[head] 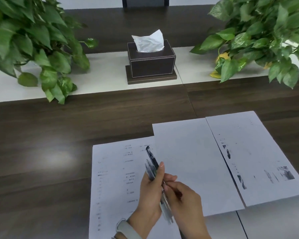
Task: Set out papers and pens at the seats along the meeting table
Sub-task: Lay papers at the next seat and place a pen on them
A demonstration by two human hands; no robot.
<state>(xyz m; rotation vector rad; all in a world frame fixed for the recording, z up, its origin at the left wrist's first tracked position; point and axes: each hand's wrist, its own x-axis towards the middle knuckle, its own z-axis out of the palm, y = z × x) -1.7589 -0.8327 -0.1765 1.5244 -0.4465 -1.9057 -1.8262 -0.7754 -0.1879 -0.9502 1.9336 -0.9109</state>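
Holding a small bunch of pens [153, 167], the left hand [150, 194] has its fingers curled round them, just above the papers at the near edge of the meeting table [59, 135]. The right hand [183, 197] pinches the low end of one pen with its fingertips, as if to pull it out of the bunch.

The pens look light, thin and stiff. Their smooth sides could slip, so I think it is best to hold one by the middle of its body, not by the very tip. If the left hand holds too loosely, the other pens could slide out too.

Three sheets lie flat on the table: a printed sheet [114, 178] under the hands, a plain sheet [188, 161] lying partly over it, and another printed sheet [259, 152] on the right. Paper is very light and floppy. It bends and creases easily, so lift it by an edge or slide it flat.

How many pens are in the bunch is hard to tell, because they are blurry and the hands cover parts of them. The print on the sheets is too smudged to read. The near ends of the sheets are cut off at the bottom. Behind sit a tissue box [151, 64] and two leafy plants [33, 49].
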